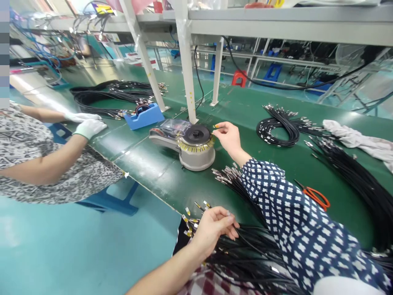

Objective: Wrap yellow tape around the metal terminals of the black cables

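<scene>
Reader: Cables [254, 262]: where do they lie, and how are the hands placed?

Editor: Black and slender, they lie in a loose bundle at the person's near edge of the table [138, 147], beneath and beside the left hand [211, 225]. Its fingers are half curled, apparently closed lightly on one cable [242, 239]. The right hand [229, 137] pinches a small yellow-tipped piece [217, 126] between thumb and forefinger, beside the round dispenser [196, 160] ringed with yellow strips [192, 148]; whether that piece is tape or a cable end cannot be told.

Reader: How would such a cable handle?

Editor: Judged by its curves, as light, supple and springy, its smooth jacket perhaps inclined to slide. The jacket just behind the end fitting is the sounder hold; the fitting itself looks more delicate, and neighbouring strands could snag. The yellow strips, probably thin and sticky, are best taken by an edge.
</scene>
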A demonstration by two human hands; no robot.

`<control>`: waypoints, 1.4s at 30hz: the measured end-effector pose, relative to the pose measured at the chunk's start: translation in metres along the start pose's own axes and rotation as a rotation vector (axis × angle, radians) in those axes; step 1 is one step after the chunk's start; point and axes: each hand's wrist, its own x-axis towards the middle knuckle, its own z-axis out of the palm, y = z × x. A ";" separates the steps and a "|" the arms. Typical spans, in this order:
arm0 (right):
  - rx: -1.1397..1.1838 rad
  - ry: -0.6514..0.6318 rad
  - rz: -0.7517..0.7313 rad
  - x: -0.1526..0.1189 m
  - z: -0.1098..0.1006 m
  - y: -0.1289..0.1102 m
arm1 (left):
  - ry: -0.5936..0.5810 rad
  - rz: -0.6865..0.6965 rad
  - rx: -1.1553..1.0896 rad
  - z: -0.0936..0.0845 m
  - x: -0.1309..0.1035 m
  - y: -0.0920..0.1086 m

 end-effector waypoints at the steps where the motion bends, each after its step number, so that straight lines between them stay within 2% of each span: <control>1: 0.013 0.013 -0.046 -0.006 -0.005 -0.005 | 0.005 0.007 0.009 0.001 -0.001 0.000; 4: 0.167 -0.015 -0.086 -0.041 -0.030 -0.012 | 0.009 0.046 0.043 0.007 -0.008 0.003; 6: 0.293 -0.127 0.078 -0.077 -0.055 -0.009 | 0.008 0.097 0.064 0.012 -0.012 0.006; 9: 0.355 -0.272 0.328 -0.140 -0.094 0.003 | 0.009 0.162 0.123 0.016 -0.015 0.011; 12: 0.373 -0.285 0.470 -0.193 -0.118 0.013 | -0.049 0.125 0.184 0.018 -0.015 0.015; 15: 0.437 -0.250 0.543 -0.221 -0.125 0.021 | -0.076 0.133 0.221 0.020 -0.015 0.016; 19: 0.521 -0.259 0.543 -0.230 -0.120 0.026 | -0.090 0.160 0.287 0.025 -0.020 0.019; 28: 0.565 -0.393 0.499 -0.227 -0.115 0.025 | -0.111 0.152 0.310 0.021 -0.023 0.022; 42: 0.547 -0.363 0.488 -0.232 -0.111 0.025 | -0.135 0.147 0.269 0.019 -0.022 0.018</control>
